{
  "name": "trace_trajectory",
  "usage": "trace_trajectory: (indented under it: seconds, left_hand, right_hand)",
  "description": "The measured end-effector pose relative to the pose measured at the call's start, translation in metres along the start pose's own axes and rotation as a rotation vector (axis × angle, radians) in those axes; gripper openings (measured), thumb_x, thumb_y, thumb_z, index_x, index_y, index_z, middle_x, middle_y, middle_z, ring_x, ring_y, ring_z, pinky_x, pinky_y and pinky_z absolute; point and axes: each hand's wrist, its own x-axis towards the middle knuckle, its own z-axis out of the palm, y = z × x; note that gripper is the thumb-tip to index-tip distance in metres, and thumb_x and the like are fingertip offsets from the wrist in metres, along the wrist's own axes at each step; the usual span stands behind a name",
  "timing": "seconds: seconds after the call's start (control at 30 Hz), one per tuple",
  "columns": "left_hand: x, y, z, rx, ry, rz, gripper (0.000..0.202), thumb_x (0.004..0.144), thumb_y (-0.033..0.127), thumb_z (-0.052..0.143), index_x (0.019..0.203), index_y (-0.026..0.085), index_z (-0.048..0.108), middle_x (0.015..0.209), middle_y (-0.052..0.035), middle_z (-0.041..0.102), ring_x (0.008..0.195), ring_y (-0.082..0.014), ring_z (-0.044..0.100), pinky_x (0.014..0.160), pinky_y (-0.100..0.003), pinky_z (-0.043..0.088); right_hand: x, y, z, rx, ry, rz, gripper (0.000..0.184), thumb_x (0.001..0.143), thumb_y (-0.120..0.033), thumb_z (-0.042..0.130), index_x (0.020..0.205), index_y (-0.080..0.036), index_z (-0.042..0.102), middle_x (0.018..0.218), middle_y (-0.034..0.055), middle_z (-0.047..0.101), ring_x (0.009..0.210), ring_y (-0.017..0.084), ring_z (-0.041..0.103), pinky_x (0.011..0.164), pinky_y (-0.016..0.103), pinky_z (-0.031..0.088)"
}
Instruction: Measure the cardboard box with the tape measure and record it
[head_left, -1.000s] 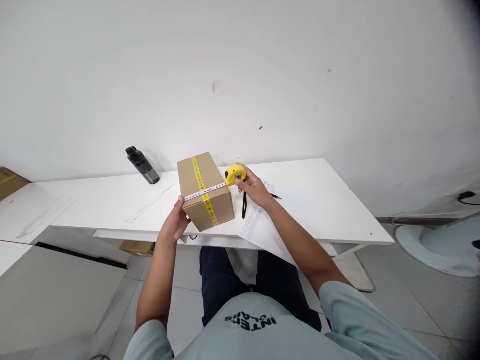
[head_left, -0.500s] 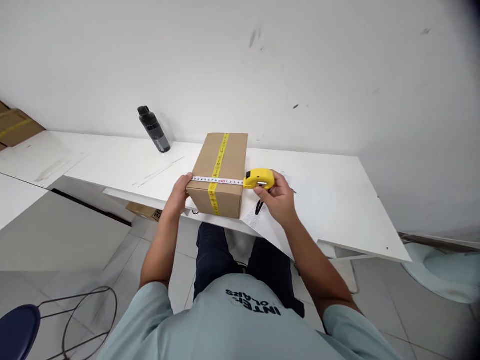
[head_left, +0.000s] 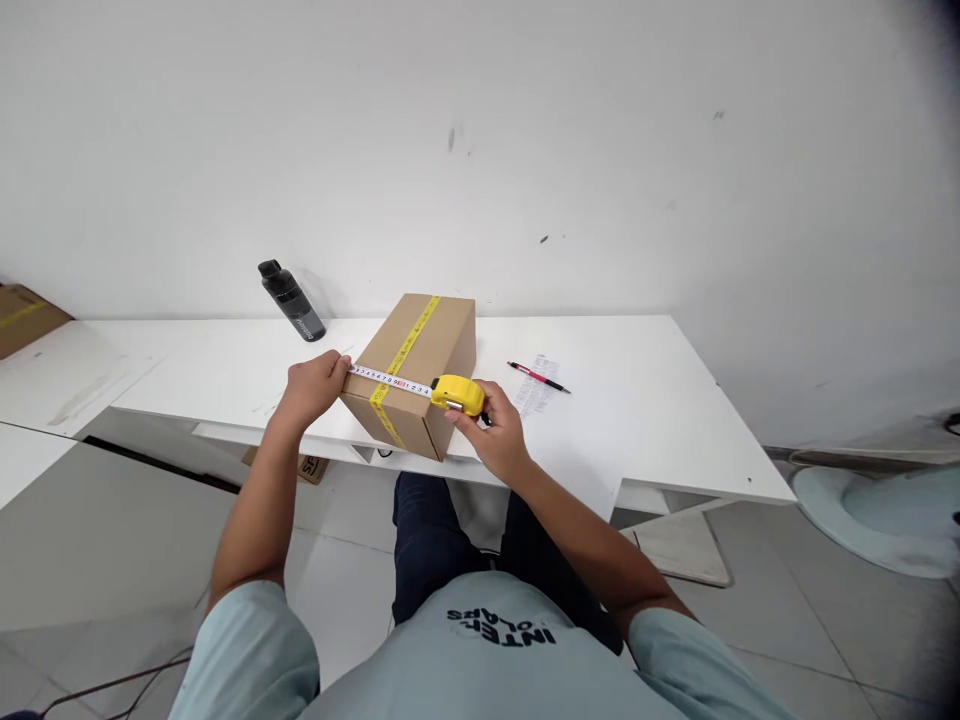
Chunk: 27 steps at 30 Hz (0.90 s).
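A brown cardboard box (head_left: 435, 340) sealed with a yellow tape strip stands on the white table (head_left: 637, 400), close to its front edge. A white measuring tape blade (head_left: 390, 378) lies stretched across the box's near top edge. My left hand (head_left: 315, 385) pinches the blade's end at the box's left corner. My right hand (head_left: 491, 430) grips the yellow tape measure case (head_left: 457, 394) at the box's right corner.
A dark water bottle (head_left: 291, 300) stands behind the box to the left. A red pen (head_left: 537, 376) and a printed paper slip (head_left: 537, 390) lie to the right. Another cardboard box (head_left: 26, 315) sits at far left. A second white surface lies lower left.
My view has shifted and the box now sits angled to me. Both hands still hold the tape across the box; the yellow case has come nearer the front right corner.
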Motion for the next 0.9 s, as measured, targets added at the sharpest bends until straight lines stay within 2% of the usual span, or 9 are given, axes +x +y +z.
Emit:
trace_trajectory:
  seconds: [0.1,0.2,0.4,0.57,0.77,0.83,0.9]
  left_hand:
    - [0.005,-0.007,0.003,-0.116,-0.05,-0.018,0.039,0.102,0.048,0.041,0.071,0.025,0.045,0.074,-0.0038,0.06,0.073,-0.0233,0.054,0.071,-0.034,0.036]
    - [0.003,-0.01,0.008,-0.197,-0.061,-0.007,0.037,0.102,0.048,0.038,0.075,0.025,0.046,0.079,-0.004,0.062,0.076,-0.0226,0.056,0.069,-0.033,0.037]
    - [-0.01,0.006,0.005,-0.081,0.044,-0.057,0.044,0.101,0.06,0.044,0.082,0.024,0.061,0.082,-0.0081,0.069,0.079,-0.0283,0.059,0.074,-0.036,0.036]
    - [-0.012,0.012,0.005,-0.157,0.015,-0.122,0.041,0.092,0.065,0.06,0.094,0.025,0.067,0.102,-0.009,0.076,0.089,-0.0305,0.064,0.076,-0.036,0.037]
    - [-0.01,0.007,0.01,-0.227,0.028,-0.139,0.043,0.093,0.066,0.059,0.099,0.025,0.068,0.108,-0.009,0.077,0.096,-0.0307,0.066,0.08,-0.037,0.042]
    - [-0.017,0.012,0.012,-0.212,0.118,-0.101,0.036,0.095,0.058,0.059,0.102,0.024,0.068,0.111,-0.01,0.076,0.1,-0.0313,0.066,0.091,-0.04,0.043]
    - [-0.034,0.024,0.014,-0.215,0.277,-0.002,0.03,0.097,0.049,0.058,0.105,0.022,0.068,0.116,-0.0117,0.073,0.109,-0.0323,0.064,0.106,-0.045,0.038]
  right_hand:
    - [-0.002,0.003,0.006,-0.012,0.015,-0.033,0.036,0.089,-0.045,0.075,0.118,-0.027,0.063,0.101,0.0034,0.065,0.078,0.017,0.061,0.068,0.031,0.056]
    - [-0.005,0.002,0.008,-0.025,0.033,-0.088,0.036,0.09,-0.041,0.074,0.122,-0.027,0.062,0.107,0.0061,0.066,0.083,0.019,0.063,0.068,0.032,0.056]
    - [-0.009,0.003,0.007,-0.074,0.019,-0.144,0.033,0.091,-0.033,0.073,0.122,-0.028,0.062,0.107,0.0067,0.068,0.087,0.022,0.066,0.074,0.036,0.058]
    - [-0.014,0.011,0.011,-0.114,-0.026,-0.197,0.03,0.092,-0.034,0.072,0.121,-0.029,0.064,0.108,0.0067,0.07,0.098,0.025,0.07,0.085,0.041,0.06]
    - [-0.011,0.01,0.013,-0.132,-0.024,-0.16,0.03,0.092,-0.04,0.072,0.119,-0.029,0.066,0.105,0.0062,0.069,0.096,0.024,0.07,0.084,0.041,0.06]
    - [-0.012,0.009,0.013,-0.116,-0.009,-0.147,0.028,0.092,-0.04,0.073,0.117,-0.028,0.066,0.103,0.0056,0.069,0.094,0.024,0.07,0.084,0.041,0.06]
    - [-0.015,0.007,0.012,-0.108,-0.007,-0.139,0.027,0.092,-0.04,0.073,0.115,-0.028,0.067,0.103,0.0056,0.07,0.093,0.024,0.07,0.085,0.042,0.06]
